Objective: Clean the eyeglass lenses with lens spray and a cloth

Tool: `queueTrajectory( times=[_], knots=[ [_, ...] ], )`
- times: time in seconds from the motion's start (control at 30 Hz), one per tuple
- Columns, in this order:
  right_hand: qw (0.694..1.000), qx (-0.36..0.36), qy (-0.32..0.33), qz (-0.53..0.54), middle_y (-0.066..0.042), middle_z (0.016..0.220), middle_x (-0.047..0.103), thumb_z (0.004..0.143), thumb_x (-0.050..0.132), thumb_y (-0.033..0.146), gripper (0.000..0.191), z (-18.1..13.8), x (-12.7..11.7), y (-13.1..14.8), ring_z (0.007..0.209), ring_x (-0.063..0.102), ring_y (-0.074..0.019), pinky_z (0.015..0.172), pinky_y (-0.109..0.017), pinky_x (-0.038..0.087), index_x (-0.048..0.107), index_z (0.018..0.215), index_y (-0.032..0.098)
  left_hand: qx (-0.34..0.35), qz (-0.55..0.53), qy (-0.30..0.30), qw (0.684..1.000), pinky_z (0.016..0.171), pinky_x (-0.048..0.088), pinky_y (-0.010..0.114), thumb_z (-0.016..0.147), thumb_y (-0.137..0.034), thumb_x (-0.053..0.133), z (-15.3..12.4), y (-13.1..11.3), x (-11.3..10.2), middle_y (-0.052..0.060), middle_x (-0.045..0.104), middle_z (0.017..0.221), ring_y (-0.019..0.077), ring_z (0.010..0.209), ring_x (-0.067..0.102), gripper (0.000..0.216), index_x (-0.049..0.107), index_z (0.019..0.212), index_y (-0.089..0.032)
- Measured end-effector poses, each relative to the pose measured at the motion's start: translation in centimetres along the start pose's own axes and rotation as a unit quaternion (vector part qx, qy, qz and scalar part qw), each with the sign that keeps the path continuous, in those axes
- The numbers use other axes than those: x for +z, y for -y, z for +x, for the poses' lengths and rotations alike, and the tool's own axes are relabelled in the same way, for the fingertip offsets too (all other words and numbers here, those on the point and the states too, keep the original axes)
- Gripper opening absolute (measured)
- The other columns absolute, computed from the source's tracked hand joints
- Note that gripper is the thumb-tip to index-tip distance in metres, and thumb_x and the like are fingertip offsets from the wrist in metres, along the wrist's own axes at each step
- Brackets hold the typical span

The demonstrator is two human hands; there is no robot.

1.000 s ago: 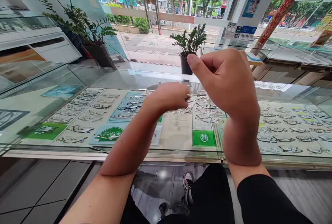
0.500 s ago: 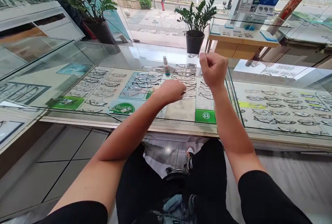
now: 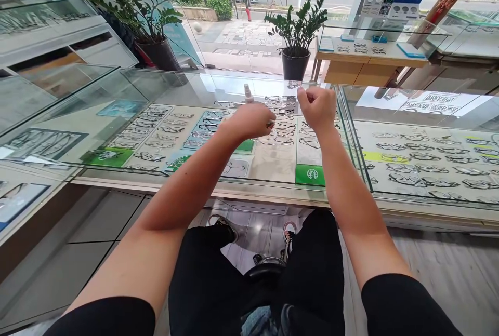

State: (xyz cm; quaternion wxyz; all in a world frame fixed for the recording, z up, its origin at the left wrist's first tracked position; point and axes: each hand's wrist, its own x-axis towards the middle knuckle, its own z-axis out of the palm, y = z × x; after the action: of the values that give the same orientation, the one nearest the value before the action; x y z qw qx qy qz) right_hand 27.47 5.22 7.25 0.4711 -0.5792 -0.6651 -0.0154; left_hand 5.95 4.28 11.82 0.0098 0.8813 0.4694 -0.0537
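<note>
My left hand (image 3: 251,121) is closed, back upward, above the glass counter (image 3: 273,183). A small pale bit shows at its fingertips, too little to name. To its right, my right hand (image 3: 317,108) is curled into a fist with the thumb side toward the window. Whatever is inside that fist is hidden. Just beyond the thumb there is a small thin shape (image 3: 293,84); I cannot tell whether the hand touches it. A white spray bottle (image 3: 248,94) stands upright behind my left hand, its lower part covered by it.
Rows of eyeglasses (image 3: 278,133) lie under the glass, with more in the right-hand case (image 3: 424,155). Green cards (image 3: 311,174) sit near the front edge. Potted plants (image 3: 296,35) stand beyond the counter, before the window. My legs are below the counter.
My left hand has risen and shifted slightly away from me, now covering the bottle's lower part. My right hand has lowered a little, still closed. The view has shifted slightly.
</note>
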Motion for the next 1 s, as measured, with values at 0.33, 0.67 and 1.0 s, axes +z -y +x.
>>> queueTrajectory(
  times=[0.33, 0.67, 1.0],
  knots=[
    [0.997, -0.028, -0.031, -0.067, 0.0, 0.062, 0.047, 0.106, 0.059, 0.038, 0.052, 0.2, 0.4, -1.3, 0.063, 0.04, -0.0165, 0.066, -0.037, 0.029, 0.038, 0.06, 0.025, 0.039, -0.012, 0.055, 0.998, 0.07, 0.042, 0.037, 0.086, -0.028, 0.072, 3.9, 1.2, 1.3, 0.008, 0.084, 0.09, 0.0255, 0.078, 0.07, 0.021, 0.09, 0.095, -0.024],
    [0.995, -0.019, -0.069, -0.066, 0.001, 0.06, 0.04, 0.099, 0.06, 0.031, 0.052, 0.3, 0.0, -2.2, 0.062, 0.036, -0.016, 0.065, -0.036, 0.025, 0.028, 0.06, 0.027, 0.124, -0.244, -0.09, 0.958, 0.066, 0.039, 0.033, 0.084, -0.033, 0.078, 2.8, 4.7, 2.0, 0.003, 0.072, 0.07, 0.0171, 0.062, 0.057, 0.013, 0.083, 0.079, -0.022],
    [0.988, 0.067, 0.044, 0.131, 0.006, 0.053, 0.016, 0.103, 0.064, 0.032, 0.067, 0.3, 0.6, -1.7, 0.055, 0.017, -0.0118, 0.058, -0.037, 0.02, 0.019, 0.052, 0.028, 0.1, -0.597, -0.27, 0.749, 0.059, 0.035, 0.028, 0.086, -0.051, 0.09, 5.3, 3.0, 3.9, 0.0, 0.062, 0.07, 0.0119, 0.063, 0.044, 0.034, 0.075, 0.084, -0.02]
  ],
)
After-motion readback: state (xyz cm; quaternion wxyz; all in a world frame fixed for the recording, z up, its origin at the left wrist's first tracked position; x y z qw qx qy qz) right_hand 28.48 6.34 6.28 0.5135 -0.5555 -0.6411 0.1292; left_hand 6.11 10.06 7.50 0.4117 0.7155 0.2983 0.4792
